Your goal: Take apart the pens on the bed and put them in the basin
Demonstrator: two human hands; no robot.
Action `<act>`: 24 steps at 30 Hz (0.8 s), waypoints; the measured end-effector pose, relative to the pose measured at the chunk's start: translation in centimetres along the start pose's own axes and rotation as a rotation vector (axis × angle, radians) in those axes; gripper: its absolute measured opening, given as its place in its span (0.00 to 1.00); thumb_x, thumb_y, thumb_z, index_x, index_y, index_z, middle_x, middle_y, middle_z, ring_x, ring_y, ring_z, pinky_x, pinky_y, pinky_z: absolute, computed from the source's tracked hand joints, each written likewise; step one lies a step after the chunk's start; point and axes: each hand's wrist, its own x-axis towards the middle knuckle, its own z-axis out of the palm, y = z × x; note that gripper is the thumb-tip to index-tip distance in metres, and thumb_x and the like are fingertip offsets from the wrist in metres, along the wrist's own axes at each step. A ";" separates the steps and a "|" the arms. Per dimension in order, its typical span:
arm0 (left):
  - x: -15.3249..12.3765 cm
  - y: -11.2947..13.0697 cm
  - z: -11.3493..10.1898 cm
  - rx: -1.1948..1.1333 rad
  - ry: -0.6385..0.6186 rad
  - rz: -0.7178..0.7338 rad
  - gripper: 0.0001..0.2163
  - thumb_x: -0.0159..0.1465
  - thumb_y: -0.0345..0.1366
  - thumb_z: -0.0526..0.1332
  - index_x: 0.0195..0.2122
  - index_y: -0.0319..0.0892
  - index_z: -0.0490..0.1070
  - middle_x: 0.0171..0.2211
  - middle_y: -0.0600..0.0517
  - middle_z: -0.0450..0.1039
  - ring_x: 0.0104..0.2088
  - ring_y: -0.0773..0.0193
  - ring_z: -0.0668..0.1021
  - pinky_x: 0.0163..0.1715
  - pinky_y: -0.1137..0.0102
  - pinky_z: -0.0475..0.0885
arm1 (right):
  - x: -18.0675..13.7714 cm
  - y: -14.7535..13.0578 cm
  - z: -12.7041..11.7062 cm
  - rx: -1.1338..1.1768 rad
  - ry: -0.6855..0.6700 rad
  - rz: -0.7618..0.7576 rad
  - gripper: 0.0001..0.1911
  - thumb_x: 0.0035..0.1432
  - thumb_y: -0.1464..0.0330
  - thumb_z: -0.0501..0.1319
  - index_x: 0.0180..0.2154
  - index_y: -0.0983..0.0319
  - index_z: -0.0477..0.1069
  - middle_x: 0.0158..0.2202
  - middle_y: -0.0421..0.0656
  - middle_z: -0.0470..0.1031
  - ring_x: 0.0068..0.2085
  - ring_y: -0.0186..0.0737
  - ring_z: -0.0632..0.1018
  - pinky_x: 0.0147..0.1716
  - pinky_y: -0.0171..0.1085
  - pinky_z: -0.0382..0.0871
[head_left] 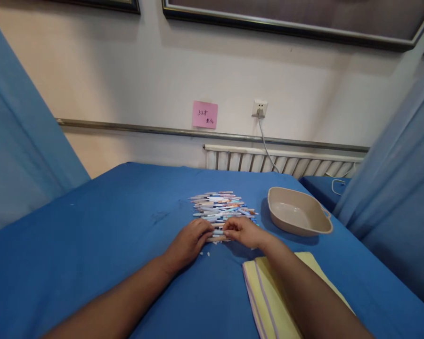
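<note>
Many pens lie side by side in a stacked row on the blue-covered table. At the near end of this row, my left hand has its fingers closed at the left end of a light blue pen. My right hand pinches the same pen from the right, thumb and fingers together. Just below it rests a tan pen, partly hidden by my fingers. Small white bits are scattered on the cloth near my left hand.
A beige plastic basin stands right of the pens. Under my right forearm lies a folded yellow towel with purple stripes. Behind the blue table are a radiator and a plugged-in cable. Blue curtains hang at both sides.
</note>
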 end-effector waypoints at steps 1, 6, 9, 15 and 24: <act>0.1 -0.1 0.1 -0.005 0.002 -0.006 0.09 0.67 0.34 0.49 0.36 0.42 0.68 0.35 0.50 0.70 0.37 0.63 0.71 0.40 0.68 0.68 | -0.2 0.2 0.0 -0.034 0.019 0.009 0.04 0.54 0.70 0.57 0.29 0.62 0.69 0.22 0.35 0.65 0.24 0.30 0.65 0.24 0.29 0.57; 0.3 -0.4 0.0 -0.031 -0.043 0.034 0.09 0.65 0.37 0.53 0.44 0.43 0.67 0.41 0.48 0.71 0.42 0.60 0.71 0.44 0.65 0.67 | -1.3 0.7 -0.1 -0.157 0.059 -0.003 0.07 0.56 0.66 0.57 0.30 0.62 0.72 0.21 0.35 0.65 0.23 0.30 0.63 0.22 0.29 0.53; 0.4 -0.6 -0.1 -0.034 -0.077 0.073 0.10 0.65 0.36 0.53 0.45 0.44 0.67 0.42 0.48 0.70 0.44 0.60 0.71 0.45 0.65 0.67 | -1.2 0.5 0.2 -0.201 0.072 -0.037 0.07 0.56 0.67 0.57 0.31 0.61 0.72 0.23 0.36 0.68 0.25 0.31 0.66 0.25 0.30 0.56; 0.7 -1.5 0.3 0.001 -0.120 -0.007 0.11 0.67 0.38 0.49 0.39 0.43 0.69 0.35 0.49 0.72 0.37 0.62 0.73 0.38 0.69 0.68 | -1.1 -0.4 0.1 -0.380 0.100 -0.151 0.05 0.58 0.68 0.57 0.34 0.61 0.71 0.32 0.40 0.74 0.35 0.35 0.73 0.34 0.32 0.60; 0.4 -0.7 -0.4 -0.056 -0.052 -0.091 0.13 0.64 0.42 0.54 0.48 0.44 0.65 0.41 0.49 0.74 0.40 0.60 0.75 0.40 0.68 0.69 | -1.5 -1.1 0.4 -0.499 0.148 -0.232 0.04 0.58 0.69 0.56 0.36 0.61 0.69 0.35 0.42 0.74 0.38 0.37 0.72 0.37 0.34 0.61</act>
